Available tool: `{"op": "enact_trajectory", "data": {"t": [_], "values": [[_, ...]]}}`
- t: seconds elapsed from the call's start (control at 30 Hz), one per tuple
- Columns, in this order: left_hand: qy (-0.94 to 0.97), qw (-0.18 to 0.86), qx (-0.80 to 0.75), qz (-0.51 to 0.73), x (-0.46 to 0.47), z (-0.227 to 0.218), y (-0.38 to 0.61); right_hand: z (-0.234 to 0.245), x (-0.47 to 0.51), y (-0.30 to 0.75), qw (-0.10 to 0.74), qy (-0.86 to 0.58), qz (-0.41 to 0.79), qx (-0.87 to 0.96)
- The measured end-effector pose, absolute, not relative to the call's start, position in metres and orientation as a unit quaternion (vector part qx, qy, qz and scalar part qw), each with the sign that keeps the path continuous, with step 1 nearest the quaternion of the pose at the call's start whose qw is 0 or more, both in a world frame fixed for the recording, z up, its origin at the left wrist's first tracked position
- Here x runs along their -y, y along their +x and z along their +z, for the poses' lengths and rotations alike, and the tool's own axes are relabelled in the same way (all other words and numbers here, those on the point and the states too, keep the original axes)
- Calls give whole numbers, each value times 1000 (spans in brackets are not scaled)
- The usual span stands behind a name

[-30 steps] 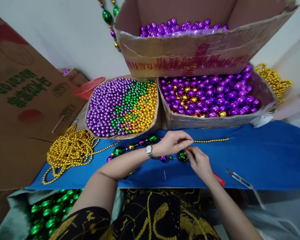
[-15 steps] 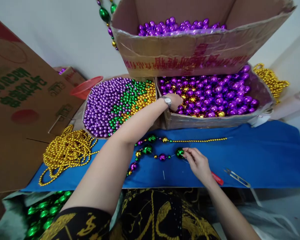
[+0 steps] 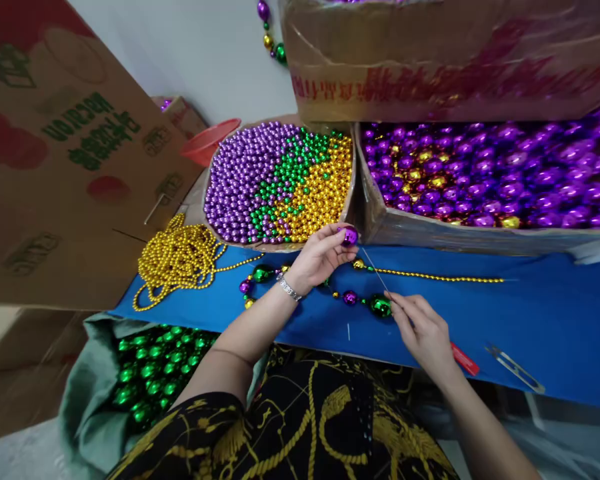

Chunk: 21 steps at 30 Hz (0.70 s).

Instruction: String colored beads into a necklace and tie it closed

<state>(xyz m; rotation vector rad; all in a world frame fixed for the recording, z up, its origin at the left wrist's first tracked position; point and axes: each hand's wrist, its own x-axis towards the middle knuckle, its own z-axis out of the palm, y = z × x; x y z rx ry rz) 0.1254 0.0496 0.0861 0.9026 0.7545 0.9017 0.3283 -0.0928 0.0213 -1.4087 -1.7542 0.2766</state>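
With my left grip (image 3: 319, 259) as the clock's centre, coiled gold strands (image 3: 177, 263) lie at nine o'clock on the blue surface (image 3: 220, 300). Small purple, green and gold beads (image 3: 285, 187) are heaped at eleven. That left grip pinches a shiny purple bead (image 3: 349, 235) at its fingertips, out toward two. A thin needle (image 3: 376, 270) slants up near the bead, apart from it; beyond a big strung green bead (image 3: 381, 305) at four, my right grip (image 3: 425, 328) pinches the needle's lower end. Larger purple beads (image 3: 505, 167) fill two o'clock, and metal snips (image 3: 515, 369) lie far out at four.
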Motion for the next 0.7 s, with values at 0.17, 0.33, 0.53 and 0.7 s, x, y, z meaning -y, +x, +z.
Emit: {"op": "enact_trajectory", "data": {"t": [0.17, 0.33, 0.53, 0.7], "values": [[353, 760, -342, 426, -46, 79, 118, 22, 93, 323, 405, -548, 79, 727], [353, 769, -332, 417, -44, 81, 115, 23, 92, 322, 385, -559, 65, 731], [501, 664, -332, 445, -33, 71, 123, 26, 91, 319, 360, -581, 42, 729], [518, 654, -331, 440, -27, 63, 127, 27, 90, 318, 379, -563, 64, 731]]}}
